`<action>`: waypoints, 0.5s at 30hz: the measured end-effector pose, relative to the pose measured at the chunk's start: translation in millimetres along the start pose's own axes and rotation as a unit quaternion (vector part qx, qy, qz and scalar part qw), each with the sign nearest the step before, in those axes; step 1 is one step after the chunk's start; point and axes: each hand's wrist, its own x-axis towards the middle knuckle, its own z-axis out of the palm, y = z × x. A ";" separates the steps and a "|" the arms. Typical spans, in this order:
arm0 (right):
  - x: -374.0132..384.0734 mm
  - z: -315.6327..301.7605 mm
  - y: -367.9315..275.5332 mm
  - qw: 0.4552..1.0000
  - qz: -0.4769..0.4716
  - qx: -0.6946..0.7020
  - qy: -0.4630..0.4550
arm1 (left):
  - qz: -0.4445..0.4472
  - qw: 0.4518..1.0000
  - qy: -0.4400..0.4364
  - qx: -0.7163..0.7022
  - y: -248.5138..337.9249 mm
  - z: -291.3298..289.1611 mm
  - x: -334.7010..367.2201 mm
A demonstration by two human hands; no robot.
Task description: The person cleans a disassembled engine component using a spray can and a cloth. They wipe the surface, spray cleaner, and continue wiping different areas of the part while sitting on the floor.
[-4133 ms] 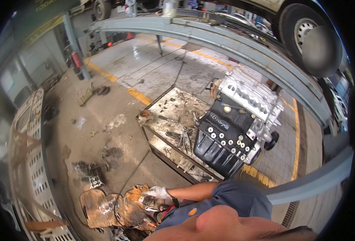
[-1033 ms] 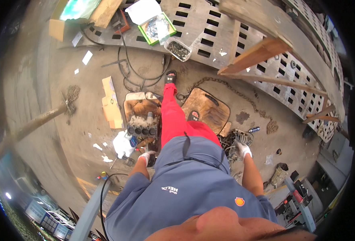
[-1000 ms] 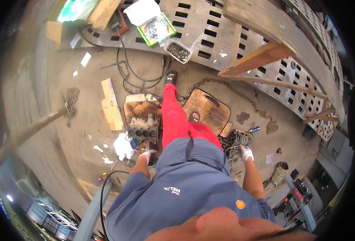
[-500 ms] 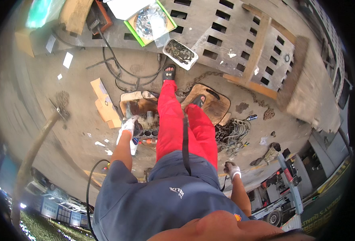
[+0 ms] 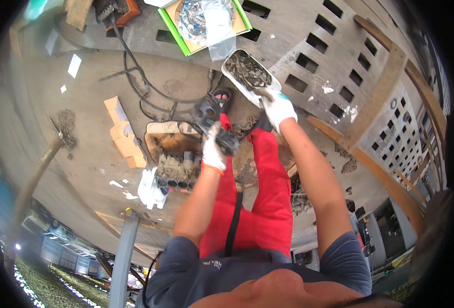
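My left hand (image 5: pixel 212 149), in a white glove, grips a dark metal part (image 5: pixel 228 141) with a broad, holed end. It is held above my legs, somewhat blurred by motion. My right hand (image 5: pixel 277 107), gloved too, is closed at the near right corner of a white tub (image 5: pixel 264 98); its fingertips are partly hidden at the rim. Bolts and other small dirty metal pieces (image 5: pixel 247 71) fill that tub. Left of my legs, an engine block (image 5: pixel 178 169) with a row of round bores lies on the ground.
A green-edged box (image 5: pixel 171 32) with bagged parts stands beyond the tub, on a metal plate (image 5: pixel 288 46) with rectangular holes. Black cable (image 5: pixel 134 66) loops over the ground. Flattened cardboard (image 5: pixel 124 136), a white plastic bag (image 5: pixel 151 189) and wooden beams (image 5: pixel 376 97) lie around.
My left hand has come from beside the engine block to the middle, carrying the dark metal part. My right hand has gone from low at my right side forward to the tub. I lean farther forward.
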 end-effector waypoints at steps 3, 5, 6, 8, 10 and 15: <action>74.1 12.7 -28.0 0.983 -0.114 -0.138 -0.037 | 0.021 0.998 0.053 -0.037 -57.9 -16.8 40.4; 112.3 43.4 -1.0 0.961 -0.205 -0.187 0.026 | 0.031 0.992 0.114 -0.034 -73.0 -5.0 47.9; 129.0 52.0 1.5 0.952 -0.192 -0.235 0.041 | 0.021 0.993 0.111 -0.033 -84.3 -19.1 60.5; 147.8 62.9 5.1 0.944 -0.163 -0.287 0.016 | -0.015 0.992 0.119 -0.038 -93.7 -31.3 79.0; 153.4 59.6 -8.6 0.933 -0.152 -0.326 -0.023 | -0.075 0.985 0.148 -0.047 -80.5 -23.9 72.0; 167.9 63.6 -16.0 0.914 -0.156 -0.374 -0.007 | -0.025 0.987 0.147 -0.052 -92.6 -42.2 86.3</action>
